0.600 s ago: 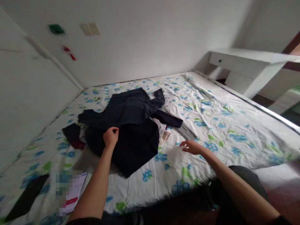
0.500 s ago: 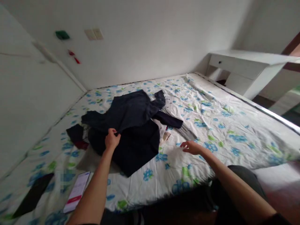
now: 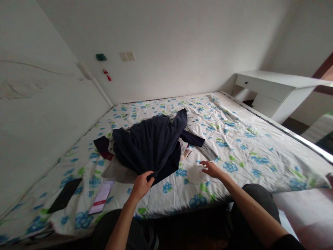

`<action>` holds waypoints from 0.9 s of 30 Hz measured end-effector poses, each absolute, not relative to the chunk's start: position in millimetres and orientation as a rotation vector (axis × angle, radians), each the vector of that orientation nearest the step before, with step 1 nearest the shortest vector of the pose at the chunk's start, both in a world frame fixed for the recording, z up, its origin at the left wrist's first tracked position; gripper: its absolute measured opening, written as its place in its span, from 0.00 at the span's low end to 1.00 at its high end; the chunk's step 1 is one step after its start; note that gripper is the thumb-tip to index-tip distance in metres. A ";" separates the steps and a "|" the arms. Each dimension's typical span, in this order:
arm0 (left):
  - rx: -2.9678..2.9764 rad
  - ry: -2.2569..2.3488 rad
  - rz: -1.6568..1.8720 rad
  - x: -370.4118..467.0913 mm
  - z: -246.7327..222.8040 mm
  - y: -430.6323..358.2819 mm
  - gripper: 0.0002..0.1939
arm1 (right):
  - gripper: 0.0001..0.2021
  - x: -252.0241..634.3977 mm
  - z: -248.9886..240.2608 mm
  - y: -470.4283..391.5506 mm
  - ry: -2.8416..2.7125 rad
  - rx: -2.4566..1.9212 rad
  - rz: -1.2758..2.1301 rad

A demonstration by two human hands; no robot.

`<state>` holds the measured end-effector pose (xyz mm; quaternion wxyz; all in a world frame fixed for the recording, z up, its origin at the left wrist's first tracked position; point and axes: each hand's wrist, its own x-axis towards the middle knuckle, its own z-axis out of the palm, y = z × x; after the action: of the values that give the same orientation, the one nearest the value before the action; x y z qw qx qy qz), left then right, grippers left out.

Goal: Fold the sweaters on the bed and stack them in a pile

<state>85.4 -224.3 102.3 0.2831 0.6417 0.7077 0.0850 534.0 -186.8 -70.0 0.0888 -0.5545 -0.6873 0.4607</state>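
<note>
Navy garment (image 3: 153, 142) bunched on the flowered sheet (image 3: 229, 184), right in the middle of the near half of the bed, and my left hand (image 3: 142, 185) has its near edge pinched between thumb and fingers! Folds fan out from that grip, and the fingertips are partly lost in the dark cloth. Over on the other side, my right hand (image 3: 210, 169) hangs just above the sheet, fingers loosely spread, nothing in them; whether any fingertip brushes the fabric, I can't tell.

Underneath, it's a puzzle: a darker cloth (image 3: 170, 169) peeks out below, mostly covered, so I can't make out its shape. A navy sleeve (image 3: 193, 138) sticks out to the right, its other end hidden, beside a grey ribbed piece (image 3: 208, 151). Behind, pale cloth with lettering (image 3: 191, 119) shows only scraps of print. Left of the heap, a dark-and-red piece (image 3: 104, 147) pokes out.

Nearer me lies a phone (image 3: 101, 199), its top end blurred into blocks, next to a flat black object (image 3: 65, 195) I can't identify.
</note>
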 end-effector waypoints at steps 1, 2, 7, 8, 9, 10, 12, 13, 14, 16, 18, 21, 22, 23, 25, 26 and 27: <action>1.660 1.852 0.228 85.1 107.9 -242.1 0.20 | 0.32 531.0 -69.9 -191.2 -2.033 -1.642 1.338; 1.607 1.801 0.216 84.1 114.5 -259.4 0.19 | 0.37 527.0 -70.1 -195.7 -2.028 -1.636 1.299; 1.421 1.372 0.112 76.0 157.0 -327.7 0.18 | 0.53 489.8 -70.4 -223.5 -2.052 -1.658 1.164; 1.409 1.272 0.125 75.5 165.8 -335.9 0.20 | 0.55 480.1 -69.4 -229.2 -2.048 -1.640 1.138; 1.408 1.181 0.143 75.8 174.0 -342.1 0.22 | 0.57 470.6 -67.6 -234.2 -2.033 -1.608 1.100; 1.416 1.115 0.168 77.0 181.4 -346.6 0.23 | 0.58 461.5 -65.3 -238.2 -2.008 -1.571 1.051; 1.442 1.046 0.212 81.9 193.0 -351.4 0.24 | 0.55 446.8 -59.8 -242.4 -1.943 -1.519 0.934; 1.452 1.039 0.231 85.1 196.6 -352.1 0.24 | 0.51 442.0 -57.2 -242.7 -1.923 -1.507 0.882; 1.455 1.056 0.251 88.1 198.5 -351.9 0.23 | 0.47 439.2 -55.1 -241.8 -1.918 -1.505 0.842; 1.447 1.192 0.338 92.2 196.8 -349.0 0.23 | 0.36 440.3 -52.9 -237.4 -1.938 -1.517 0.816; 1.431 1.457 0.504 91.3 189.0 -343.5 0.23 | 0.27 449.7 -51.1 -229.8 -1.896 -1.551 0.822; 1.405 1.840 0.783 81.5 174.8 -333.6 0.24 | 0.25 475.8 -36.9 -210.6 -1.643 -1.615 0.743; 1.401 1.907 0.836 77.9 172.3 -330.4 0.25 | 0.24 486.5 -26.0 -201.9 -1.572 -1.604 0.686; 1.400 1.950 0.871 75.3 171.9 -327.0 0.26 | 0.23 497.9 -11.5 -192.3 -1.533 -1.568 0.625; 1.411 1.998 0.902 74.3 179.3 -318.8 0.27 | 0.19 520.9 27.2 -171.9 -1.526 -1.448 0.503; 1.430 2.003 0.894 76.1 187.2 -313.6 0.28 | 0.18 532.1 50.0 -161.9 -1.518 -1.402 0.444; 1.462 1.987 0.860 79.1 197.3 -307.4 0.29 | 0.17 542.7 73.9 -152.7 -1.487 -1.382 0.379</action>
<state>79.1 -307.4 197.3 0.2617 0.5401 0.7340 0.3179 542.7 -152.7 73.9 0.5126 -0.5744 -0.6184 0.1577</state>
